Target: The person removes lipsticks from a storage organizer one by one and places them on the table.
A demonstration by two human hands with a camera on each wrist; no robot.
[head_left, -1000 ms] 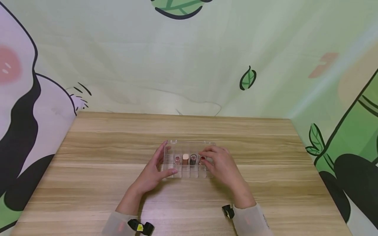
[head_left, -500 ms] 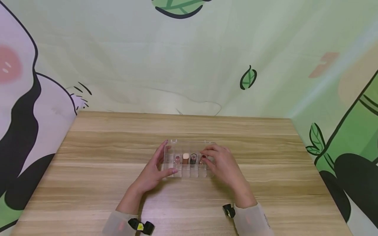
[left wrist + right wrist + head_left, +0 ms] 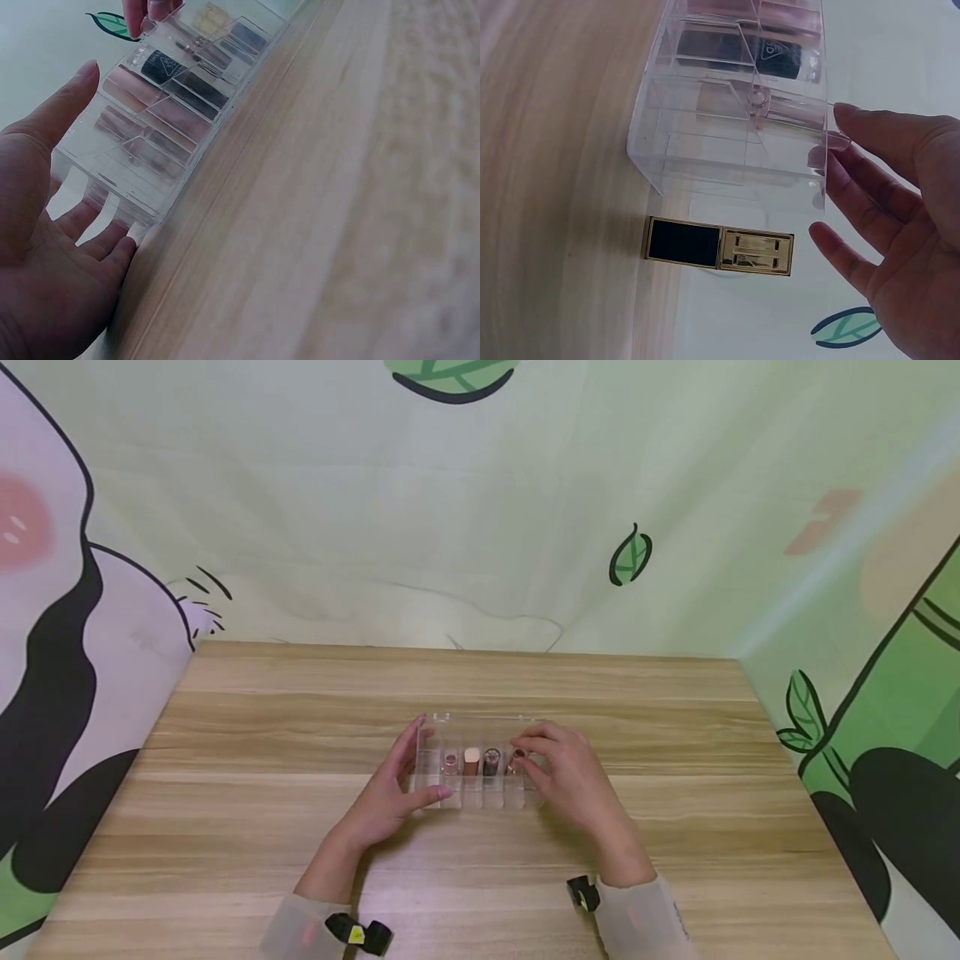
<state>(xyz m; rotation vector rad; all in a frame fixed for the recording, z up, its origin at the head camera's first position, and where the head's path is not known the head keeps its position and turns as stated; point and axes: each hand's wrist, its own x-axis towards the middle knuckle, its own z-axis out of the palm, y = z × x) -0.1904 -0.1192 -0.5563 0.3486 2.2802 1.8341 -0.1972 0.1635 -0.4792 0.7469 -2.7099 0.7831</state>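
The left hand wraps the near end of a clear organizer, thumb along its front and the other fingers round to its left and rear; the left wrist view adds fingers showing through the transparent end wall, which the head view barely gives. The right hand pinches the top of a pinkish lipstick between thumb and fingertips, the gap narrow; in the right wrist view the little finger extends free of it; that lipstick stands in a compartment toward the organizer's right, though whether its base touches the floor there I cannot tell.

To its left, in the same row, stand a black lipstick, a brown lipstick with a pale top and a rosy lipstick; only the wrist views show the white triangular mark on the black one; a gold-and-black lipstick stands upright just beyond the organizer's right end, plain in the right wrist view, while in the head view the right hand hides that spot.

Both forearms reach in from the near edge, angled toward each other; pale sleeves and black wrist devices sit at the wrists; the organizer rests mid-bench on the wood-grained bench; behind hangs a pale green backdrop with a printed leaf.
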